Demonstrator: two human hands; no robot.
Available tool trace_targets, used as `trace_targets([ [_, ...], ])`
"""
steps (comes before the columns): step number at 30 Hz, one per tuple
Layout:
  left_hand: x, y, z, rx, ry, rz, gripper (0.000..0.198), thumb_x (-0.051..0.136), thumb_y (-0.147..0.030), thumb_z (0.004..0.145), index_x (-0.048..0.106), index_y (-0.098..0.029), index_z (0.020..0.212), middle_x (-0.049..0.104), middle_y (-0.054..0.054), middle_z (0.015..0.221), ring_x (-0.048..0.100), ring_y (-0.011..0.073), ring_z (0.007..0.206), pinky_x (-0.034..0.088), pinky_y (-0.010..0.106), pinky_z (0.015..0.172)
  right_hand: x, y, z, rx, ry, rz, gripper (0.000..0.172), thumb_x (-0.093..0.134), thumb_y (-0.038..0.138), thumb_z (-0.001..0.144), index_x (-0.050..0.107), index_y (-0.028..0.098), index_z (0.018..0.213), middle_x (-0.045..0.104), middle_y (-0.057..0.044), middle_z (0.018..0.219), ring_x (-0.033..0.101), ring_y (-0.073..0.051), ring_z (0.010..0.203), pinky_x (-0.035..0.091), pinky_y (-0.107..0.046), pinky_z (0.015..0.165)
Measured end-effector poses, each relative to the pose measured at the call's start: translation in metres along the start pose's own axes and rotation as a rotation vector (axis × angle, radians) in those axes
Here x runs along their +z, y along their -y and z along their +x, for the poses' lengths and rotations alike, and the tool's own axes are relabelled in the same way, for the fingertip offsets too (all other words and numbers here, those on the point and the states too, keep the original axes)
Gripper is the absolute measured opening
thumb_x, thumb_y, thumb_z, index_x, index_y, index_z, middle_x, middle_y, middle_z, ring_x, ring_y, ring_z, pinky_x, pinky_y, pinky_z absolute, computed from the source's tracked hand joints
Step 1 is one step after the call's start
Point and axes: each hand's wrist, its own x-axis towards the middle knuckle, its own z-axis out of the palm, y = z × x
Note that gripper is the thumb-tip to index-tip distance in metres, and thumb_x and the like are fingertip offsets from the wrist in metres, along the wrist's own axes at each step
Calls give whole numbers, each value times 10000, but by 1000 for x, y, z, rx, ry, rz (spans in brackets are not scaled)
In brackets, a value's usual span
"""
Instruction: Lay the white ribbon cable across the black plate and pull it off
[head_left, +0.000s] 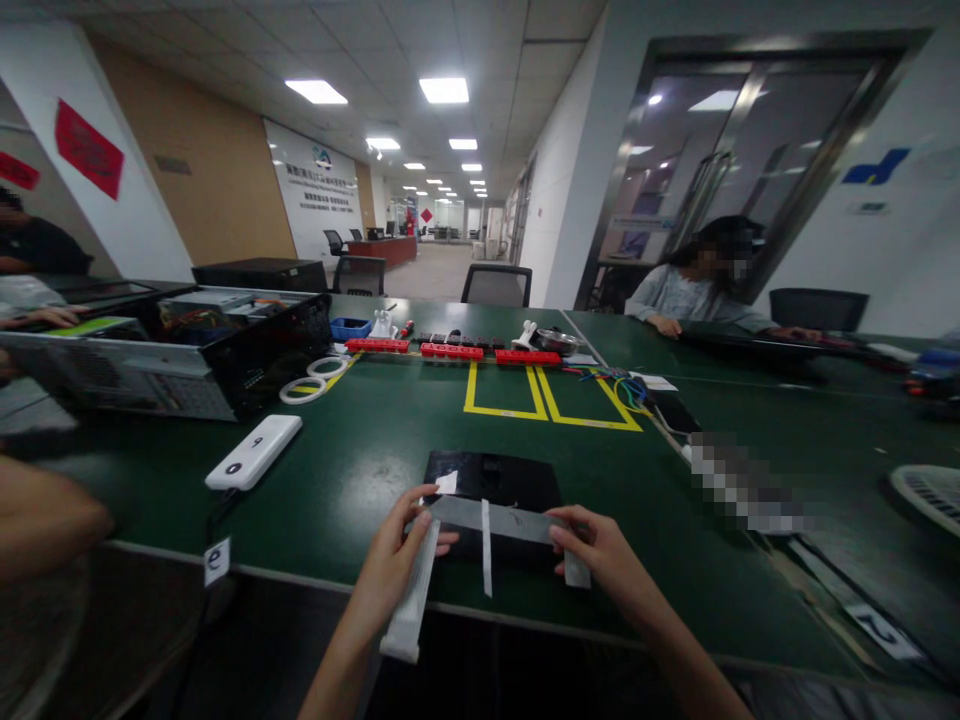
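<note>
A flat grey ribbon cable [457,514] stretches sideways between my two hands, over a black box-like object [517,480] near the table's front edge. My left hand [401,545] pinches the cable's left part, and its end with a connector hangs down past the edge. At the right, my right hand [592,545] grips the other part between thumb and fingers, with a short end dangling below. A narrow white strip [487,550] crosses the cable upright in the middle. Near my left fingertips lies a small white piece [447,483] on the black object.
An open computer case [142,360] stands at the left beside white rings [303,390] and a white power bank [255,452]. Red racks [451,351] line the back, behind yellow tape outlines [544,395]. Wires and a phone [675,412] lie right; a person [705,285] sits beyond.
</note>
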Motion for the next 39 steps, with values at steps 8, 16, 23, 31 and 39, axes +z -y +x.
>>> trace_targets([
  [8, 7, 12, 10, 268, -174, 711, 224, 432, -235, 873, 633, -212, 969, 655, 47, 860, 610, 217, 809, 483, 377, 753, -4, 8, 7, -116, -57, -412, 300, 511, 307, 763, 643, 149, 981, 644, -46, 804, 579, -175, 745, 446, -292, 693],
  [16, 16, 21, 6, 528, -119, 1116, 260, 460, -187, 866, 620, -221, 1069, 549, 100, 1248, 447, 289, 1203, 366, 519, 971, -2, 3, 10, -176, -4, -515, 300, 473, 268, 787, 665, 198, 1007, 628, -58, 920, 564, -177, 808, 431, -286, 729],
  [23, 42, 16, -5, 576, 160, 1182, 408, 487, -289, 884, 462, -227, 1286, 541, 66, 1294, 412, 298, 1244, 283, 573, 1019, -4, 0, 15, -181, 1, -566, 332, 460, 250, 800, 669, 200, 1052, 606, -50, 849, 554, -163, 755, 425, -268, 696],
  [31, 42, 21, -6, 537, 188, 1162, 424, 505, -354, 872, 473, -239, 1279, 562, 78, 1267, 411, 295, 1242, 280, 582, 1011, -5, -5, 15, -201, 2, -528, 330, 465, 275, 815, 663, 184, 1062, 596, -56, 861, 549, -164, 761, 424, -269, 707],
  [39, 40, 29, 3, 522, 236, 1169, 373, 458, -199, 892, 485, -240, 1262, 566, 77, 1263, 428, 295, 1233, 289, 599, 995, -7, -11, 18, -222, 97, -510, 440, 637, 367, 723, 612, 208, 1133, 563, -46, 944, 545, -173, 859, 430, -261, 763],
])
